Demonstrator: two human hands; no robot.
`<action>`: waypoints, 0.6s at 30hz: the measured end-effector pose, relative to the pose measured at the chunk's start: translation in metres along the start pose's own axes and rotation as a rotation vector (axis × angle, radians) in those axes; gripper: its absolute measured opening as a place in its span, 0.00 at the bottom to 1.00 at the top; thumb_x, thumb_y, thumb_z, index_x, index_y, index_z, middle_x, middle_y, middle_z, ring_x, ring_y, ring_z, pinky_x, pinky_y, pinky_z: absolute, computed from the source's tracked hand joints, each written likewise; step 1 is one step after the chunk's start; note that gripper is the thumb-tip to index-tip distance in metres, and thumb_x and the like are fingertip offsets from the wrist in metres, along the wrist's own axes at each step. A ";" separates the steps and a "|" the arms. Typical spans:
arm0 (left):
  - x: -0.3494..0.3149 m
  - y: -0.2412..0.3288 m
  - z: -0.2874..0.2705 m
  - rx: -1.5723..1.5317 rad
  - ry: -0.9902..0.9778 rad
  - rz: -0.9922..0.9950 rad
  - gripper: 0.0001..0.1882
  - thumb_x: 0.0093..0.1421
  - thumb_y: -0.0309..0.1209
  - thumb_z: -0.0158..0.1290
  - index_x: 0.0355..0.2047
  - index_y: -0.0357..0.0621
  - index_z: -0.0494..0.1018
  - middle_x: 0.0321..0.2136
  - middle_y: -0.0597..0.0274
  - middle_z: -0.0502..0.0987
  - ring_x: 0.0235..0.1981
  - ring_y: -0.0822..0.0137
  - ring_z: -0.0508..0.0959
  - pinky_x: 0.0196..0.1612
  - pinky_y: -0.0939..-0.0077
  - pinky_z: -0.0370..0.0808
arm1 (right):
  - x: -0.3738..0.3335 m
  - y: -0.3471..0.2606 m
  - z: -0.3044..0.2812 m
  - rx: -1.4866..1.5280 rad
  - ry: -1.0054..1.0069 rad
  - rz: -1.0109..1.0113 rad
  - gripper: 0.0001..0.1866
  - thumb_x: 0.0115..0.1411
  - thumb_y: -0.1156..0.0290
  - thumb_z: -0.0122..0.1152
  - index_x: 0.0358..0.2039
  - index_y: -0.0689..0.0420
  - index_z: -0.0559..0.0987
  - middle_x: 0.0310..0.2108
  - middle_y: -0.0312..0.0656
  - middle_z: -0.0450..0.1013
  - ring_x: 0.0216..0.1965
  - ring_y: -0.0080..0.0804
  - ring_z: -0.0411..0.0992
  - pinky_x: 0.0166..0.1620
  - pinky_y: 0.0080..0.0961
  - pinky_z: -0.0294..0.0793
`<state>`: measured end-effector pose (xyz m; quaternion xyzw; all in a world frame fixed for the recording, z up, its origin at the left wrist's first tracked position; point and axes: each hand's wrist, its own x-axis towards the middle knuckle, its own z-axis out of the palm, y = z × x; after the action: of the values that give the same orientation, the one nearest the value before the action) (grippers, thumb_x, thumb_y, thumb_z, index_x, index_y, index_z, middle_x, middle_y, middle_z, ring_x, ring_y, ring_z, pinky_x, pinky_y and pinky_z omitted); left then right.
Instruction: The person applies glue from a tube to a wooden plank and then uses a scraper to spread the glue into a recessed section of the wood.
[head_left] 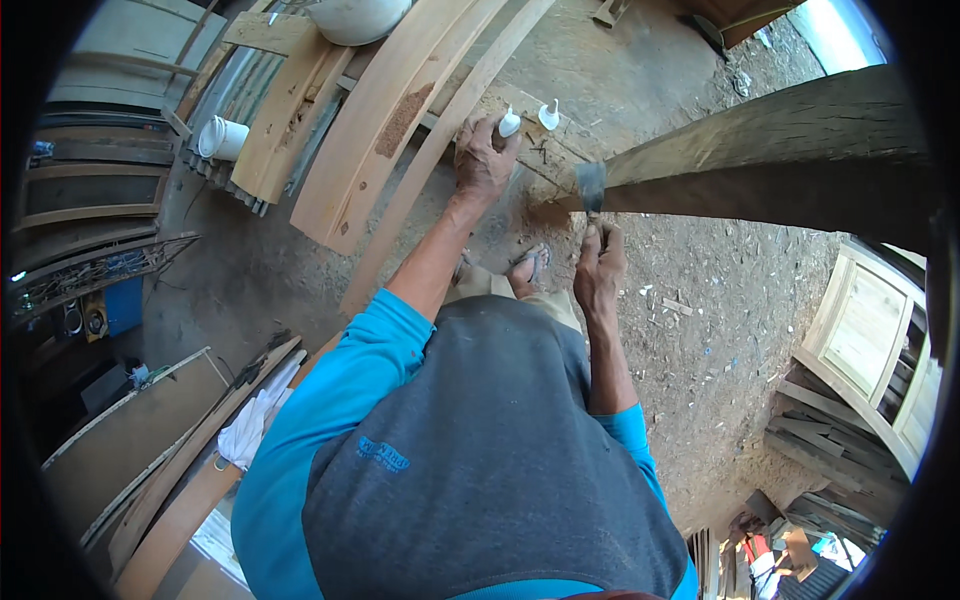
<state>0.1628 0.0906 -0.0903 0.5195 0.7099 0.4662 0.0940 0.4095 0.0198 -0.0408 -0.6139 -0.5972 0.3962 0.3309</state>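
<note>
My left hand (487, 160) is closed around a small white squeeze bottle (509, 122) with a pointed nozzle, at the edge of the wooden bench. Beside it stands a second white nozzle bottle (549, 115). Several dark, thin bits, perhaps nails (540, 154), lie on the bench board next to the bottles. In my right hand (599, 262) is a putty knife (591, 186), gripped by its handle. Its wide grey blade points away from me, close to the end of a thick wooden beam (760, 150).
Long planks (375, 130) run across at the left, one with a patch of sawdust (405, 120). A white bucket (357, 18) and a white tub (222, 138) sit beyond them. Wooden panels (865, 320) lean at the right. Wood chips litter the dirt floor (700, 370).
</note>
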 end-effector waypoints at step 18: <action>-0.102 0.031 -0.028 -0.127 -0.117 -0.438 0.24 0.67 0.36 0.65 0.57 0.35 0.74 0.43 0.57 0.80 0.40 0.68 0.81 0.44 0.70 0.82 | -0.004 0.013 -0.049 0.067 -0.220 0.067 0.15 0.73 0.68 0.59 0.56 0.59 0.75 0.36 0.49 0.80 0.36 0.36 0.81 0.42 0.34 0.80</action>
<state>0.2107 -0.0084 -0.0871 0.3722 0.7683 0.4475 0.2664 0.4585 0.0184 -0.0287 -0.5749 -0.5954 0.4918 0.2703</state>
